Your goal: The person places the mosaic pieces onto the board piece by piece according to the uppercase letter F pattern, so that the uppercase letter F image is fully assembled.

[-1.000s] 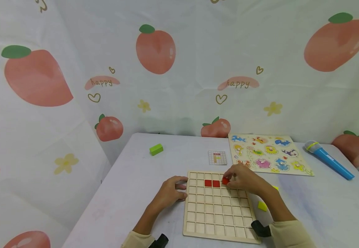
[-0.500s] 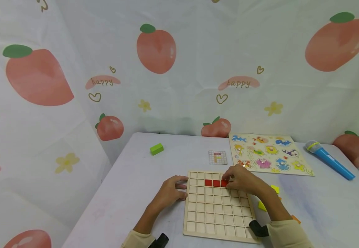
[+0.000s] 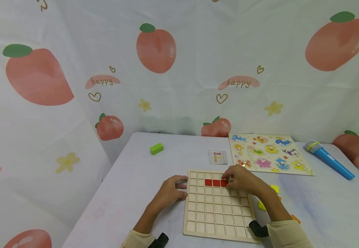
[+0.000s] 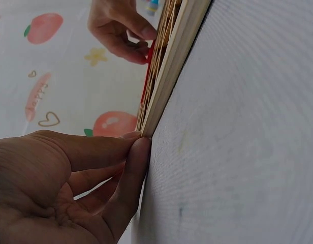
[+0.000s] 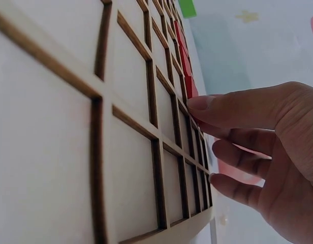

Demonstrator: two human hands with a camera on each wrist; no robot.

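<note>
A wooden grid board (image 3: 219, 217) lies on the white-covered table. At its left edge my left hand (image 3: 168, 192) holds on with thumb and fingertips, as the left wrist view also shows. Two red square tiles (image 3: 212, 183) sit side by side in a row near the board's far edge. Just right of them, in line, is a third red tile (image 3: 224, 183), pinched by the thumb and fingers of my right hand (image 3: 244, 179). In the right wrist view my thumb tip covers part of that red tile (image 5: 191, 87).
Beyond the board lies a small gridded pattern card (image 3: 218, 157). An animal puzzle board (image 3: 267, 153) and a blue toy microphone (image 3: 331, 159) are at the back right, a green block (image 3: 156, 148) at the back left. Yellow pieces (image 3: 274, 188) and an orange piece (image 3: 295, 219) lie beside my right forearm.
The third red tile, tilted and slightly apart a second ago, has come down and left into line with the other two. My left hand has stayed at the board's edge.
</note>
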